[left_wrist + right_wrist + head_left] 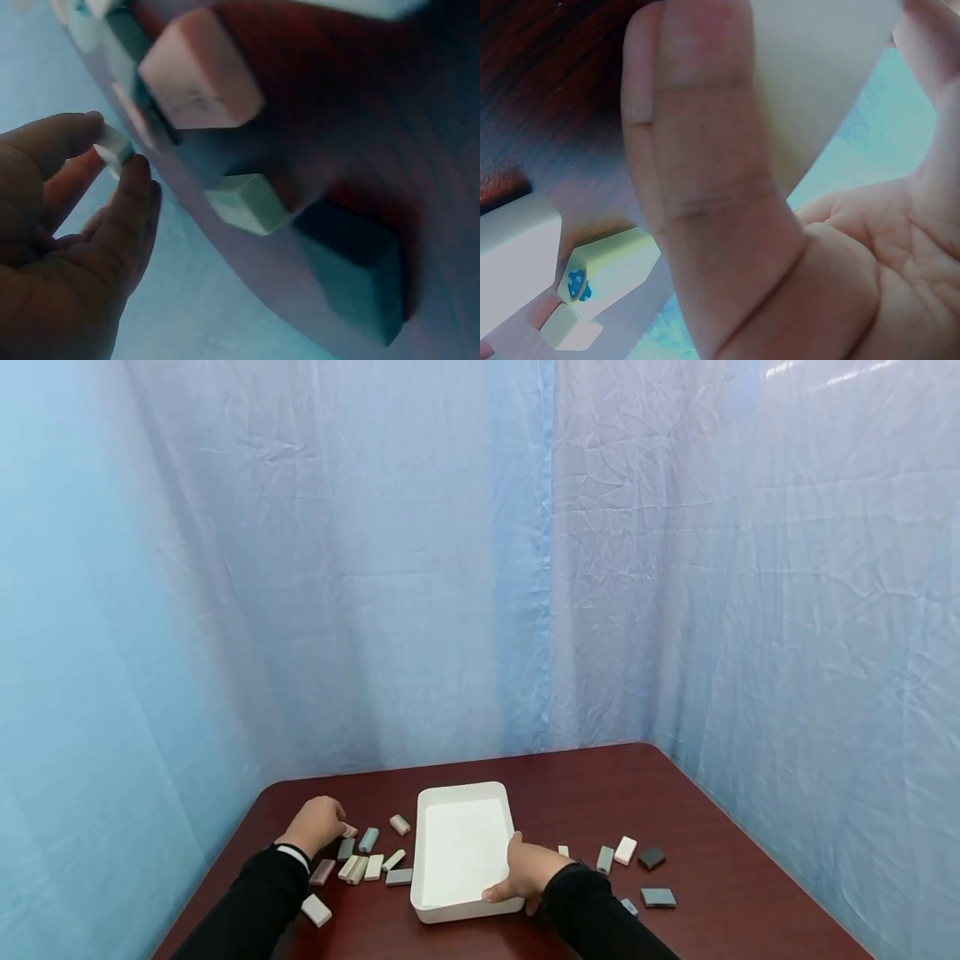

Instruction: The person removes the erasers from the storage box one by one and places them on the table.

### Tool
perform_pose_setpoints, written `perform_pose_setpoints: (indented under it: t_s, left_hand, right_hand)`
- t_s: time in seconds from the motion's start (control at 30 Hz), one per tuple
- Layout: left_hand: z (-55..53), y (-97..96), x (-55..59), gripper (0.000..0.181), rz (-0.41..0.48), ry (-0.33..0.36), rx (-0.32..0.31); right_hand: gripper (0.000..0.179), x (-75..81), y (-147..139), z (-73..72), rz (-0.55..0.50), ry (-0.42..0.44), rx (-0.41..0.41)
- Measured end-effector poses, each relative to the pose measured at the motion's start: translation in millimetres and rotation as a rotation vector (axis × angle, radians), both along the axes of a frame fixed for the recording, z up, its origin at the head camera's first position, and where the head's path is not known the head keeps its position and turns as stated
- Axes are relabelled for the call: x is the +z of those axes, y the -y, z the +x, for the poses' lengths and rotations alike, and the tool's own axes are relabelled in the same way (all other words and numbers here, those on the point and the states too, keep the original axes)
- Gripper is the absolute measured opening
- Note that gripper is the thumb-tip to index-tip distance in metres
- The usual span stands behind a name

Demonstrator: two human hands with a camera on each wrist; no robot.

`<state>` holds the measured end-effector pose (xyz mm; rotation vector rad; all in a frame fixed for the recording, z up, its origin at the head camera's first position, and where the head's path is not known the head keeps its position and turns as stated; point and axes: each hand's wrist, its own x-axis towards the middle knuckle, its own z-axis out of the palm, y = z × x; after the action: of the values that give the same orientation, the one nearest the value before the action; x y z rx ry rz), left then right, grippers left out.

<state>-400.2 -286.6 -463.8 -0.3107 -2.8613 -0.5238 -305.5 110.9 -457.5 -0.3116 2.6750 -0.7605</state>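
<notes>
My left hand (313, 825) pinches a small pale block (114, 146) between thumb and fingertips, near the table's left edge. Around it lie more small blocks, among them a grey-green block (346, 849), a light blue-green block (368, 839) and a pinkish block (322, 872). In mid-table stands a shallow white tray (461, 847) with nothing in it. My right hand (528, 868) grips the tray's right side near its front corner. In the right wrist view its fingers (712, 150) lie along the tray's outer wall.
Right of the tray are several more blocks, including a white block (625, 850), a dark block (652, 858) and a grey block (658, 898). A white block (317, 910) lies by the left forearm. Light blue curtains (435, 568) hang behind the dark red table (585, 777).
</notes>
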Motion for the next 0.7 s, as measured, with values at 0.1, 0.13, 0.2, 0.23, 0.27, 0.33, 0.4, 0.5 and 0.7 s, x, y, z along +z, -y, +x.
perform_pose_setpoints:
  t_s: [0.1, 0.13, 0.2, 0.23, 0.27, 0.33, 0.4, 0.5, 0.7]
  left_hand:
    - [1.1, 3.3, -4.7, 0.046, -0.037, 0.030, -0.005]
    - [1.7, 3.5, -5.5, 0.050, -0.045, 0.030, -0.008]
    - [2.9, 3.1, -6.4, 0.054, -0.048, 0.017, -0.016]
    - [3.4, 2.7, -6.4, 0.055, -0.043, 0.016, -0.011]
    - [3.7, 2.5, -6.6, 0.054, -0.044, 0.016, -0.007]
    - [3.9, 2.4, -7.1, 0.051, -0.048, 0.026, 0.001]
    - [4.5, 2.9, -7.5, 0.044, -0.067, 0.047, 0.003]
    - [6.3, 4.4, -8.3, 0.032, -0.102, 0.062, 0.003]
    - [12.3, 7.9, -5.3, 0.033, -0.113, 0.049, 0.045]
  right_hand:
    - [0.118, 1.5, 1, 0.9, -0.017, 0.003, 0.001]
    - [0.118, 2.1, 1, 1.1, -0.017, 0.002, 0.003]
    - [0.117, 3.1, 1, 1.1, -0.007, -0.006, 0.009]
    - [0.117, 3.1, 1, 0.9, -0.002, -0.008, 0.010]
    - [0.116, 3.3, 2, 0.7, 0.004, -0.011, 0.011]
    - [0.116, 2.8, 2, 0.2, 0.012, -0.016, 0.010]
    - [0.116, 1.8, 2, -0.2, 0.009, -0.014, 0.006]
    - [0.117, -0.9, 1, -1.3, -0.002, -0.004, 0.001]
    - [0.117, -4.8, 1, -3.4, 0.008, -0.003, -0.001]
